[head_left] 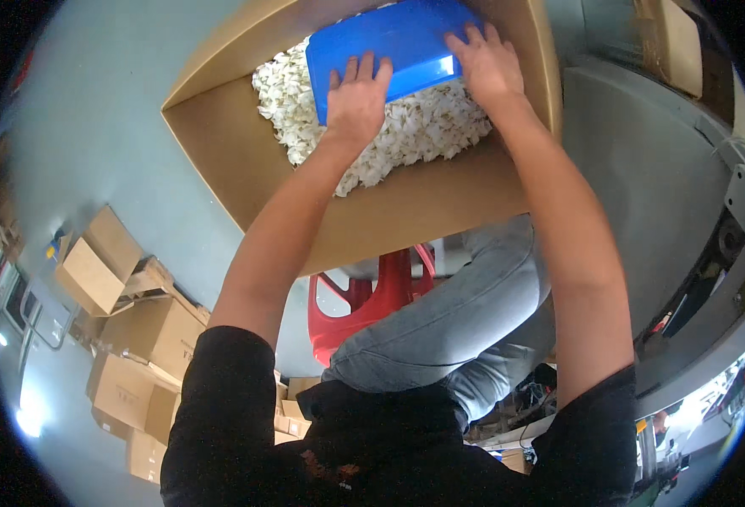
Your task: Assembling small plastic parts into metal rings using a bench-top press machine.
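A blue plastic bin lies tipped over inside a large open cardboard box, on a heap of small white pieces whose kind I cannot make out. My left hand grips the bin's near left part, four fingers spread over the blue surface. At its right end my right hand holds on in the same manner, close to the box's right wall. Neither thumb shows. The bin's far edge runs near the top of the picture, and its inside is hidden.
Under the box stands a red plastic stool, beside my bent leg in grey trousers. Several cardboard boxes are piled on the floor at the left. Along the right side runs a grey metal machine body.
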`<state>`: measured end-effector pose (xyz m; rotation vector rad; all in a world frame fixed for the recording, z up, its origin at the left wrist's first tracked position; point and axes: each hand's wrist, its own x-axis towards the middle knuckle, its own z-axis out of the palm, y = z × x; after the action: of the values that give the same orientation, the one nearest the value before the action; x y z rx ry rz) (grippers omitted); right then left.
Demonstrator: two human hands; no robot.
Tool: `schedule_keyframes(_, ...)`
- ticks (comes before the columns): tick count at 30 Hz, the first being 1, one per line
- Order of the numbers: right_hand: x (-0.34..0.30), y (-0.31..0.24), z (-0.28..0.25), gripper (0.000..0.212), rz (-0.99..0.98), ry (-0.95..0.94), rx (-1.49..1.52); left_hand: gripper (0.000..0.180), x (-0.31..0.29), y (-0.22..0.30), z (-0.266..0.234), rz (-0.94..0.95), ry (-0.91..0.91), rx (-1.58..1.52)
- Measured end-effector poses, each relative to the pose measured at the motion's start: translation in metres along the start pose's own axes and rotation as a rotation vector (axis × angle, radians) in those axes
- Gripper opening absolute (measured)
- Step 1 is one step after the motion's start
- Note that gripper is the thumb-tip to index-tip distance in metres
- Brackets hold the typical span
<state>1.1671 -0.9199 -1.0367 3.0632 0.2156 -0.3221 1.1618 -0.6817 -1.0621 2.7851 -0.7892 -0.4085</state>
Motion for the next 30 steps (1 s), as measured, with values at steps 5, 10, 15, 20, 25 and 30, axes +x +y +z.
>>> schedule_keyframes(5,-0.024,-0.006,-0.003,0.041,0.058,-0.390,0.106,0.049,-0.007,0.001,-0.015,0.042,-0.112,-0.034)
schedule_keyframes(10,-0.053,0.003,-0.002,0.029,0.038,-0.327,0.133,0.053,-0.018,0.013,-0.014,0.114,-0.204,-0.108)
schedule_keyframes(15,-0.062,0.003,-0.026,0.044,0.037,-0.701,0.146,0.046,-0.026,0.027,-0.030,0.067,-0.507,-0.257)
schedule_keyframes(20,-0.065,0.003,-0.034,0.029,-0.028,-0.674,0.197,0.051,-0.041,0.012,-0.011,0.134,-0.400,-0.353)
schedule_keyframes(25,-0.047,0.008,-0.011,0.032,0.014,-0.826,0.177,0.055,-0.006,-0.008,-0.029,0.041,-0.593,-0.460)
schedule_keyframes(30,-0.098,0.009,0.025,0.058,0.236,-0.218,0.459,0.049,-0.034,0.006,-0.019,0.041,-0.297,-0.300)
